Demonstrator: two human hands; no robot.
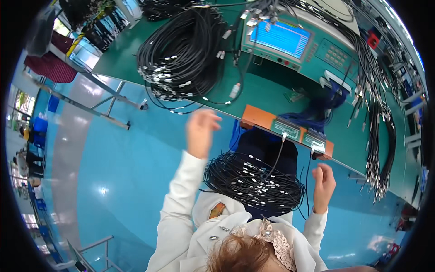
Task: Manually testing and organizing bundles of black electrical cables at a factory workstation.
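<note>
Left hand (202,132): raised ahead on a long forearm in a white sleeve, just off the near edge of the green-topped workbench (117,58). Fingers loosely bent and apart, slightly blurred, pointing right. Right hand (323,185): lower, elbow bent close to the body, near the bench edge; fingers half curled upward beside a thin black cable (308,177). Cannot tell whether they grip anything.

Counts: two green rectangular circuit boards (287,129) on one flat orange strip (259,116) at the bench edge, each with one white plug at its near side. Dark blue wires (318,110) gather behind them. One heap of black cables with white connectors (253,183) across the lap, too many to number. On the bench, one large black cable coil (190,56) and one pale green instrument with a blue screen (281,41).
</note>
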